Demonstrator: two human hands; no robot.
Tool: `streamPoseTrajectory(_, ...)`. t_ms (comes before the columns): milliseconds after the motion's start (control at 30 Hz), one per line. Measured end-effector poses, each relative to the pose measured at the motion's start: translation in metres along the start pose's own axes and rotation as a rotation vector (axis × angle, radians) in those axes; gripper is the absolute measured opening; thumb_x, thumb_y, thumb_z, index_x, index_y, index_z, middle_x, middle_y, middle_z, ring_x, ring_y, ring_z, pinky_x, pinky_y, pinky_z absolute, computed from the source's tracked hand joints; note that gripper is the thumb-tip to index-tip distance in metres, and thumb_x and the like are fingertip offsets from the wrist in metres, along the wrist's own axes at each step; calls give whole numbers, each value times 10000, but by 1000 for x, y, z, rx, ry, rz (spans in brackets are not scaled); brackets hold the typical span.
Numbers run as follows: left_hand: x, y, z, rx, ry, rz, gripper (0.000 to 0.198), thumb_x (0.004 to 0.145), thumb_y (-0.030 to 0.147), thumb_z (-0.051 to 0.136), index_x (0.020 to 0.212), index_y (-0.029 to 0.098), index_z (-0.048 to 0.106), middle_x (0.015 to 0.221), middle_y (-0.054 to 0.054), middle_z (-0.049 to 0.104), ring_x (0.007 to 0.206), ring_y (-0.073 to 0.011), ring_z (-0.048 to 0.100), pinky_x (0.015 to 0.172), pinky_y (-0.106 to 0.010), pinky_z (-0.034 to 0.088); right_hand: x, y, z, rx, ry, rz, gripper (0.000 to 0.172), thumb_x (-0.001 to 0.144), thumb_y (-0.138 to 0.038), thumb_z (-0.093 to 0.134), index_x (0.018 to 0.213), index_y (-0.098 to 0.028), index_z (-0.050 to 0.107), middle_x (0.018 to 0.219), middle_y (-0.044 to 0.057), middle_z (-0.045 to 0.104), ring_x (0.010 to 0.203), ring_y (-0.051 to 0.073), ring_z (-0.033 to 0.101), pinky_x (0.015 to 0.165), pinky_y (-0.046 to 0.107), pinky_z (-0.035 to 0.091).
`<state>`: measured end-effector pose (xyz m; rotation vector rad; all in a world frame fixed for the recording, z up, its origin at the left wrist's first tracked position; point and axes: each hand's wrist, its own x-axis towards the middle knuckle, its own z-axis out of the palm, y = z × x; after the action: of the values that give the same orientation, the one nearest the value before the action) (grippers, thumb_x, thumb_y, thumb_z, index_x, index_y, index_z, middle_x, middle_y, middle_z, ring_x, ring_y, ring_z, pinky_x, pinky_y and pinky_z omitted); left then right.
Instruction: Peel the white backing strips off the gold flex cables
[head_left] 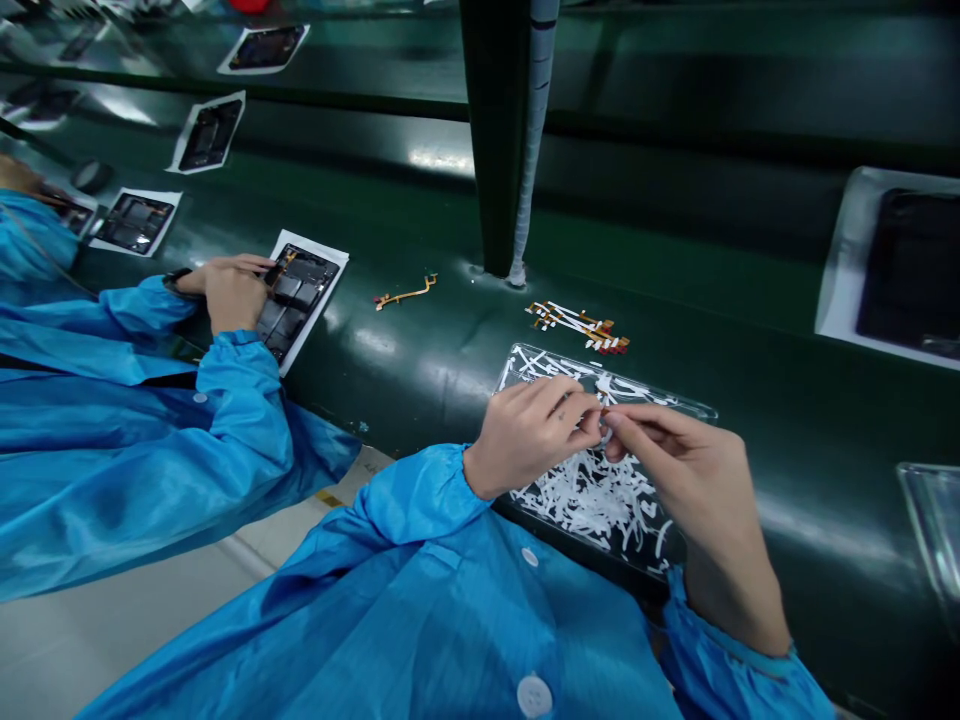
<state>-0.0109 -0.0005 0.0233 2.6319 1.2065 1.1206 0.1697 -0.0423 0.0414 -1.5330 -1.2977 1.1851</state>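
Note:
My left hand (534, 430) and my right hand (686, 465) meet above a clear plastic tray (694, 408), their fingers closed in a pinch. Between the fingertips is a small flex cable (604, 408), mostly covered, with a brownish bit and some white showing. Many white paper-like strips (600, 500) lie scattered in the tray below. Just beyond the tray rests a small pile of orange flex cables (581, 328) with white strips on them. A single orange flex cable (406, 293) lies further left on the green work surface (420, 390).
A co-worker's hands (234, 290) work at the left on a dark device (300, 290) on a white sheet. A dark post (496, 140) rises behind the cables. At right lie another device (911, 270) and a clear tray (930, 530). More devices (139, 222) stand further left.

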Motion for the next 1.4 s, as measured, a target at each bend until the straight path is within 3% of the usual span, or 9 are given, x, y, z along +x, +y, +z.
streamPoseTrajectory(133, 3, -9, -2, -72, -1, -128, 115, 937, 192, 560, 891, 183, 665, 889, -6, 709, 751, -114, 674, 640, -252, 496, 0, 7, -3, -40, 32, -37, 181, 907, -429, 724, 941, -254, 757, 725, -7, 694, 643, 138, 644, 593, 251, 527)
streamPoseTrajectory(300, 8, -17, -7, -560, -143, -421, 191, 932, 209, 611, 1100, 208, 701, 1087, -30, 683, 723, -60, 642, 578, -194, 480, 1, 13, -5, -98, 41, -90, 181, 925, -424, 697, 940, -249, 741, 777, 8, 712, 693, 164, 649, 613, 281, 515)
streamPoseTrajectory(433, 12, -16, -6, -737, -221, -465, 100, 936, 240, 643, 977, 212, 730, 983, -8, 704, 736, -64, 629, 559, -182, 449, 2, 11, -2, -130, 1, -86, 194, 934, -433, 685, 979, -253, 743, 827, 18, 735, 739, 174, 659, 630, 291, 509)
streamPoseTrajectory(533, 14, -19, -6, -739, -179, -493, 84, 921, 206, 645, 904, 199, 727, 918, -6, 699, 745, -74, 619, 565, -184, 446, 0, 11, -4, -159, -4, -113, 207, 902, -433, 722, 1013, -261, 752, 884, 24, 741, 760, 177, 650, 652, 305, 516)
streamPoseTrajectory(800, 16, -30, -4, -682, 100, -566, 104, 947, 221, 625, 917, 175, 714, 964, -33, 676, 701, -67, 613, 556, -179, 475, -2, 17, -7, -194, -56, -134, 201, 885, -449, 729, 934, -257, 763, 868, 22, 731, 769, 184, 640, 710, 330, 533)
streamPoseTrajectory(900, 12, -23, -4, -574, 197, -501, 153, 948, 185, 624, 1070, 187, 715, 1078, -43, 651, 692, -45, 596, 549, -174, 463, -1, 19, -5, -182, -29, -130, 180, 891, -433, 727, 940, -262, 757, 898, 17, 739, 794, 180, 643, 726, 325, 525)
streamPoseTrajectory(1100, 2, -5, -3, -524, -101, -258, 131, 949, 283, 673, 991, 185, 749, 961, -24, 730, 741, -79, 653, 711, -221, 560, -1, 22, -6, -157, -39, -194, 155, 937, -381, 689, 1047, -292, 754, 973, 25, 720, 874, 196, 629, 760, 350, 507)
streamPoseTrajectory(1233, 0, -4, -1, -450, -125, -200, 138, 969, 275, 644, 952, 179, 742, 925, -15, 747, 833, -99, 700, 727, -215, 560, 0, 22, -5, -194, -48, -234, 138, 938, -364, 690, 1049, -309, 749, 976, 22, 717, 943, 223, 635, 807, 386, 506)
streamPoseTrajectory(1400, -1, -5, 3, -204, -142, -79, 145, 978, 234, 567, 904, 180, 680, 881, 16, 721, 742, -93, 680, 641, -233, 502, -2, 19, -6, -226, -15, -203, 122, 945, -376, 664, 973, -280, 735, 955, 27, 712, 904, 214, 647, 766, 357, 512)
